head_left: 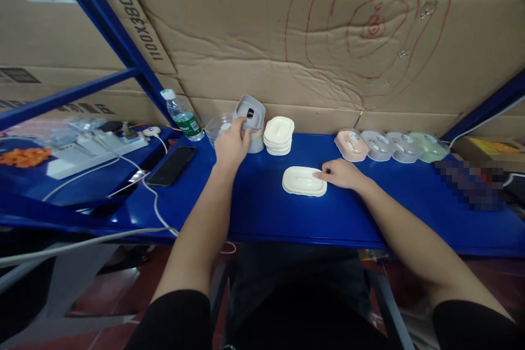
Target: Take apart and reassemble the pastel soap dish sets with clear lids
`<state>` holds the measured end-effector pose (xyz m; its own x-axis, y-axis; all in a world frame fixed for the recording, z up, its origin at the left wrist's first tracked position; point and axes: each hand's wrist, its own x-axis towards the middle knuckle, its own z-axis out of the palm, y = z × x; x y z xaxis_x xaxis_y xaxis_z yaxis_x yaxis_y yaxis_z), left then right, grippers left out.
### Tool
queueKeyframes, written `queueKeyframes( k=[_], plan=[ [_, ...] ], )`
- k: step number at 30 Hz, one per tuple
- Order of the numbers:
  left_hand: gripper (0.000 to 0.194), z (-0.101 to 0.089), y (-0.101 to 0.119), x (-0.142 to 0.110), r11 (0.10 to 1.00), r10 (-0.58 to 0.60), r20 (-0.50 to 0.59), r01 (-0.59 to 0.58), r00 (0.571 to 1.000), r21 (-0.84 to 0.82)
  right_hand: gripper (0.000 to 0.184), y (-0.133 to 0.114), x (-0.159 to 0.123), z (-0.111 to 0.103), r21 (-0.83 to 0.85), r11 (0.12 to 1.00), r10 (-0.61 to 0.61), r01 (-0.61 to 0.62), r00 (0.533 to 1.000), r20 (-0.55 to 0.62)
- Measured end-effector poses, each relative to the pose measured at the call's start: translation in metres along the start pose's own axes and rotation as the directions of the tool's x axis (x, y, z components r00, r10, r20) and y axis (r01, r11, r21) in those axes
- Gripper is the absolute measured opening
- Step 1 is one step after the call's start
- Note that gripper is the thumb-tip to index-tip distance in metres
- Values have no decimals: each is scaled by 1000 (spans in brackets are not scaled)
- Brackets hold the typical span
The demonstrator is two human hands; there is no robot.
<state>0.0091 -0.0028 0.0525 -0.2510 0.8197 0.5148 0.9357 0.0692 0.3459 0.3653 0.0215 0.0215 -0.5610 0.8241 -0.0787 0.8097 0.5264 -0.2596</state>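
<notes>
With its thumb and fingers, my right hand [340, 173] pinches the right end of a cream oval plastic lid [302, 179], low over the blue table. My left hand [233, 144] reaches to the back and grips the near edge of a grey plastic piece with a dark slot in it [255, 109]. That piece is tilted on top of other grey pieces [256, 144]. Just right of it stands a stack of cream lids [279, 134]. Behind my left hand, clear plastic bowls [215, 127] are partly hidden.
Several closed clear-lidded containers, pink [353, 145], grey and green, line the back right. A water bottle [186, 119] and a black phone [171, 166] lie left, near white cables and a power strip [96, 154]. Cardboard [246, 27] walls the back; blue posts frame the table [262, 213].
</notes>
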Motion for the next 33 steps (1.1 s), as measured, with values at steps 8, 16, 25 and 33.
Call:
queueKeyframes(
  k=[8,16,25,33],
  plan=[
    [26,7,-2,0,996,20,-75,-27,997,-85,47,-3,-1,-3,1,1000,2,-2,1000,6],
    [25,4,12,-12,904,61,-239,-155,969,-398,54,2,0,0,74,997,-15,19,998,-56],
    [39,4,65,-51,366,516,355,175,779,-914,81,6,-4,-3,329,898,-22,291,779,-627],
    [51,15,58,-51,534,372,194,-38,908,-845,71,-10,-12,-11,302,953,90,36,915,-394]
  ],
)
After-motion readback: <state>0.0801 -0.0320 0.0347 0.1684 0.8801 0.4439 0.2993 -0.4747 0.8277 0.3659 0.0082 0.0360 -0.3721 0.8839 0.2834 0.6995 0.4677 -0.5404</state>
